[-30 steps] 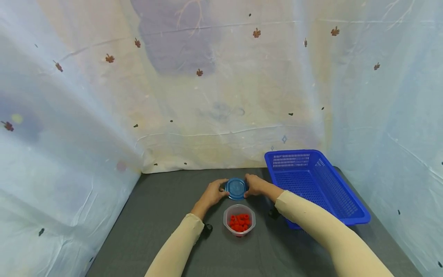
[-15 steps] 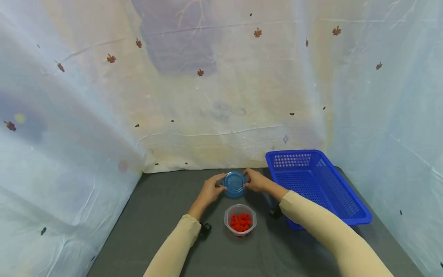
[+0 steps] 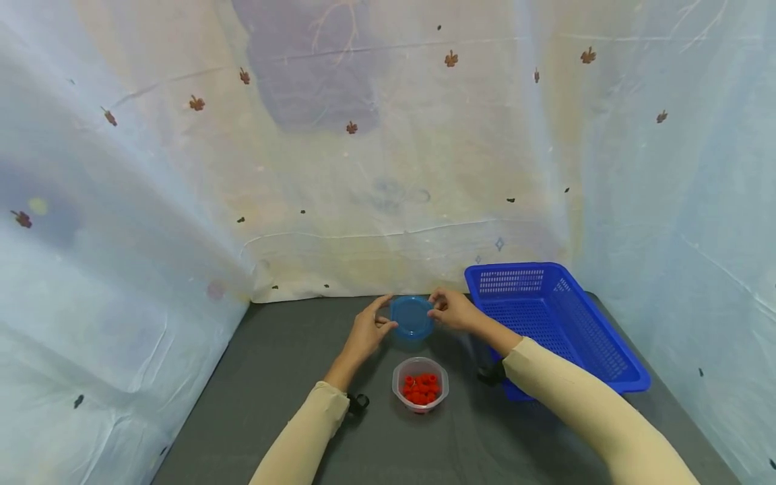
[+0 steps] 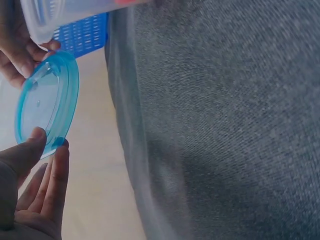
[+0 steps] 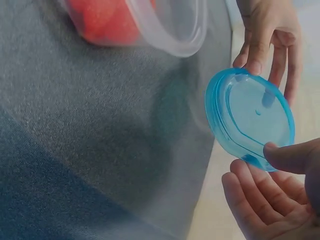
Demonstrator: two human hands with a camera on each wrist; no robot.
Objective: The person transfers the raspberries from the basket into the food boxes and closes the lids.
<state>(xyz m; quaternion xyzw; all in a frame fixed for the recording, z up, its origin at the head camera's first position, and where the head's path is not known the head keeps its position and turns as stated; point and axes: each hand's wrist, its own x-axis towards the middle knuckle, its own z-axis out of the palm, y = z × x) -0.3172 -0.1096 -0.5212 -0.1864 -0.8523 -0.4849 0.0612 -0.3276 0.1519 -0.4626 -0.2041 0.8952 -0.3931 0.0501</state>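
Note:
A translucent blue lid (image 3: 412,317) is held up above the grey table, tilted, between both hands. The left hand (image 3: 366,330) pinches its left edge, thumb on one face and fingers behind, as the left wrist view shows with the lid (image 4: 47,102) raised clear of the cloth. On the opposite edge the right hand (image 3: 455,312) pinches the rim between thumb and fingers; in the right wrist view the thumb presses the lid (image 5: 255,115) near its lower corner. Nearer the person stands an uncovered clear plastic container (image 3: 397,387) with several small red pieces (image 3: 421,389) inside.
A blue perforated plastic basket (image 3: 606,350) sits at the table's right, close beside the right forearm. Grey cloth covers the table (image 3: 254,384). Patterned sheeting (image 3: 388,202) hangs at the back and both sides.
Both hands have lifted the lid and moved it slightly away from the container, tilting it up. The fingers have shifted along its edges. Container and basket stay put.

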